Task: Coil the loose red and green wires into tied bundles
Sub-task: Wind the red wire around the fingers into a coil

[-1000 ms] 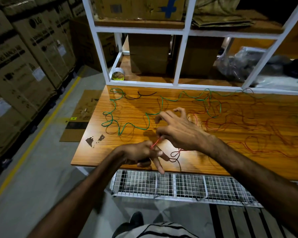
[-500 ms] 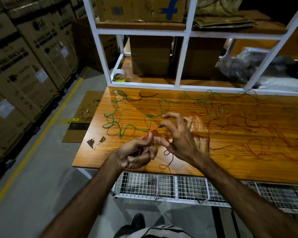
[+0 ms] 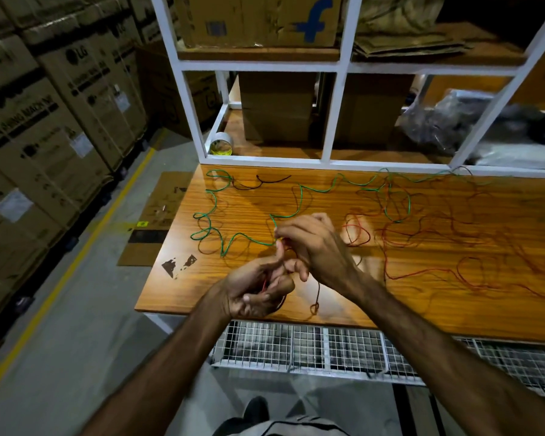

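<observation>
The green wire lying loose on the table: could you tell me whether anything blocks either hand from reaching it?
Nothing visible does. The green wire lies open on the table, just beyond the right hand and left hand, which both hold red wire.

Bkgd items, warehouse bench area

Wooden table w/ chipped patch nr left front corner; short black wire at back left. White shelf frame behind, w/ tape roll at its left end, cardboard box w/ blue "f" up top, plastic bags at rt. Wire mesh rack below table edge. Stacked cartons at left; yellow floor line; flat cardboard sheet on floor.
</observation>
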